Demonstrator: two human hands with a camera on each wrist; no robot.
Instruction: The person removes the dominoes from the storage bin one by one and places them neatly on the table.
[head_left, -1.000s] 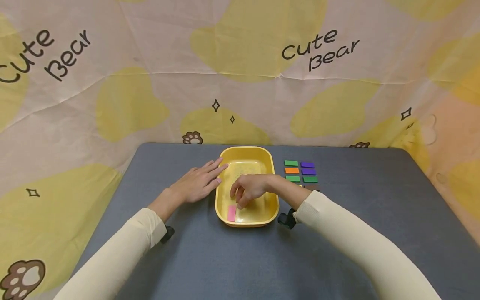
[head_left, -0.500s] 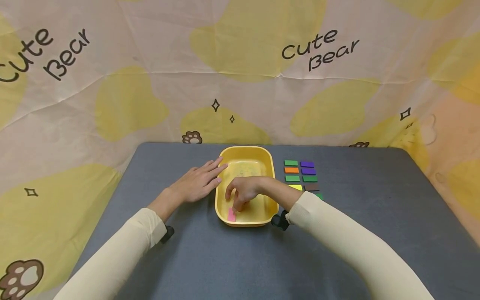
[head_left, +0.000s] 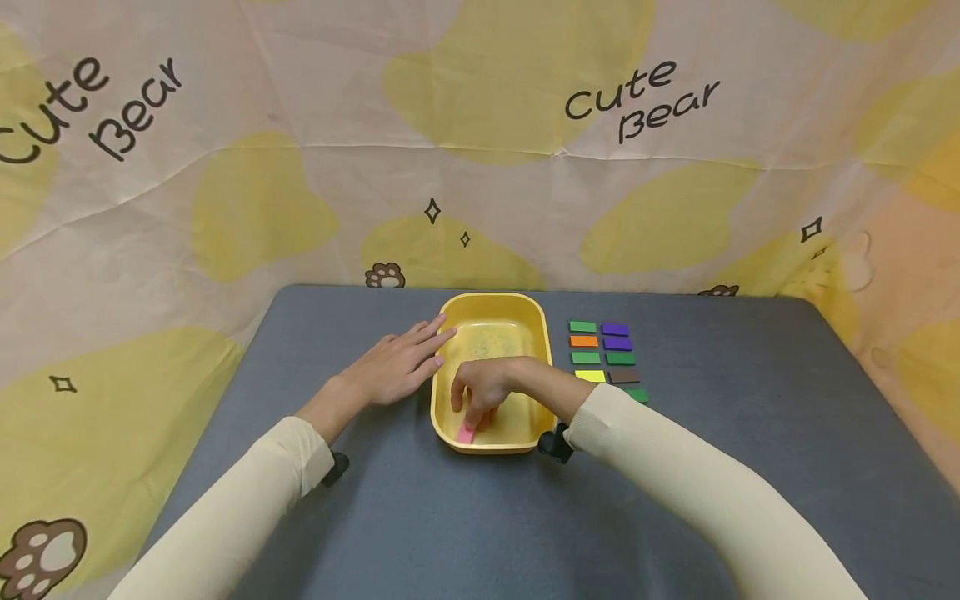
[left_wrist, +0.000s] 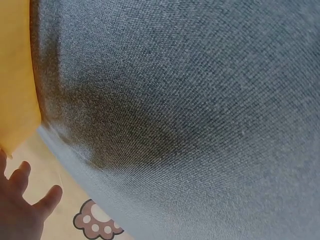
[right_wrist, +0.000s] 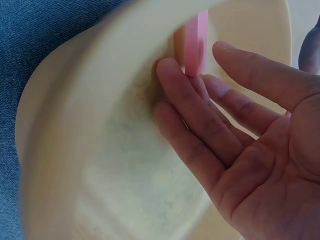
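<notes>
Inside the yellow plastic tub (head_left: 491, 305), my right hand (head_left: 483, 390) reaches down to a small flat pink rectangular block (head_left: 466, 434) near the front left corner. The right wrist view shows the pink block (right_wrist: 196, 44) at the fingertips, with the thumb (right_wrist: 235, 56) close along one side and curled fingers (right_wrist: 175, 75) at its lower end. My left hand (head_left: 399, 360) rests at the tub's left rim with its fingers stretched out and spread. The left wrist view catches only part of this left hand (left_wrist: 22, 202) beside the tub's outer wall (left_wrist: 15, 75).
Right of the tub, small flat blocks lie in two columns, among them a green block (head_left: 582, 327), an orange block (head_left: 584, 341), a purple block (head_left: 615, 330), a yellow block (head_left: 590, 376) and a brown block (head_left: 623, 377). A patterned cloth (head_left: 480, 108) hangs behind the grey-blue table (head_left: 465, 525).
My right hand has moved left and down onto the pink block, which now sits tilted and partly covered. The yellow and brown blocks have come into view from behind the sleeve. The left hand has stayed put.
</notes>
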